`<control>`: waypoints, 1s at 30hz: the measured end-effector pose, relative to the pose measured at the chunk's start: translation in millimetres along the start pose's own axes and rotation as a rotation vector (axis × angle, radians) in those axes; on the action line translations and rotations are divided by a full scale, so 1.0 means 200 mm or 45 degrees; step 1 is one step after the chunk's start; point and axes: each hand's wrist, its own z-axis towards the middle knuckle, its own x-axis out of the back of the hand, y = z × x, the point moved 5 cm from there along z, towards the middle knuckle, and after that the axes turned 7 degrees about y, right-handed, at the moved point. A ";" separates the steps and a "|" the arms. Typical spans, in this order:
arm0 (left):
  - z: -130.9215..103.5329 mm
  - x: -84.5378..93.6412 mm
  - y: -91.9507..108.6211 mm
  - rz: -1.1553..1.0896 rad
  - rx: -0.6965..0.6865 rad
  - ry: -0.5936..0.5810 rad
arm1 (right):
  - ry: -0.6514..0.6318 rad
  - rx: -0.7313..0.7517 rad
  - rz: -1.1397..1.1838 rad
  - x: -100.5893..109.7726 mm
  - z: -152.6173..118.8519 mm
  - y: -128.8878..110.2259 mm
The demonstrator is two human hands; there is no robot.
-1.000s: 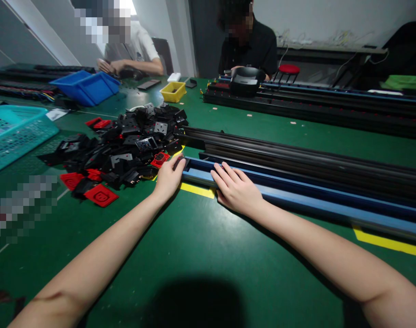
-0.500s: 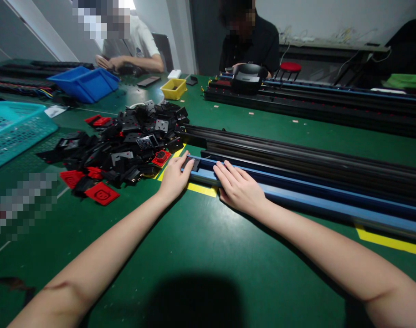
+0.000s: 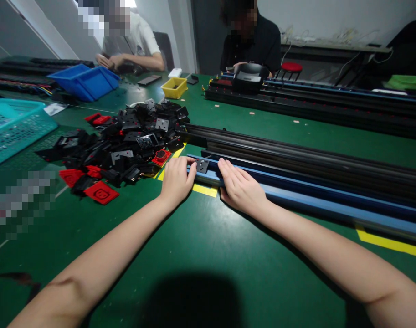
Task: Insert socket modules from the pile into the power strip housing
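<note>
Green and smooth, the desk [image 3: 201,241] carries a long blue metal channel [image 3: 313,200], with a small black square socket plate [image 3: 202,166] seated at its near-left end, between the two hands. The left hand [image 3: 177,177] has thumb and fingers slightly apart at the plate's left edge; the right hand [image 3: 240,184] lies over the channel, its grip on the rail partly hidden, so I cannot tell how closed.

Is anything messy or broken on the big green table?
Messy, yes: the black and red parts lie jumbled in a heap on the table, left of the blue rail, outside the teal basket. Nothing looks clearly broken.
</note>
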 end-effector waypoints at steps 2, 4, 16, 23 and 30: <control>-0.01 0.00 0.06 0.070 -0.165 -0.046 | 0.011 -0.010 0.011 0.00 0.00 0.00; -0.02 -0.02 0.10 0.096 -0.323 -0.117 | 0.024 -0.010 0.006 0.00 0.00 0.00; -0.03 -0.07 0.12 0.235 -0.579 -0.227 | -0.003 0.015 -0.027 -0.01 0.00 0.00; 0.00 -0.05 0.13 0.214 -0.485 -0.265 | -0.030 0.026 -0.019 -0.02 0.00 0.00; 0.01 -0.05 0.10 0.122 -0.467 -0.240 | -0.040 0.030 -0.029 -0.02 -0.01 0.00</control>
